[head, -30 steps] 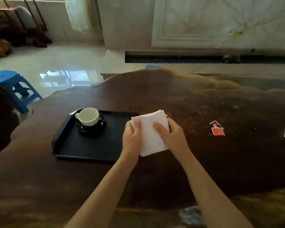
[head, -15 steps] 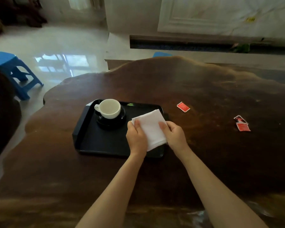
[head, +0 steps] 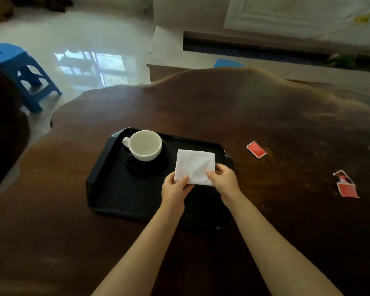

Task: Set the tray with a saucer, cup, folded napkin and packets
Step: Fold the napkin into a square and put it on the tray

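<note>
A black tray [head: 107, 167] lies on the dark wooden table. At its far left a white cup [head: 144, 145] stands on a black saucer [head: 150, 167]. A folded white napkin [head: 194, 166] lies over the tray's right half, beside the cup. My left hand [head: 174, 188] pinches its near left corner and my right hand [head: 223, 178] holds its near right corner. A red packet [head: 256, 149] lies on the table right of the tray. Two more red packets [head: 346, 185] lie farther right.
The table's wavy far edge [head: 201, 75] drops to a glossy tiled floor. A blue plastic stool [head: 19, 73] stands on the floor at the left. A dark rounded object [head: 2, 129] fills the left border.
Both hands have carried the napkin from the table beside the tray onto the tray's right half, next to the cup. The camera has tilted and shifted right.
</note>
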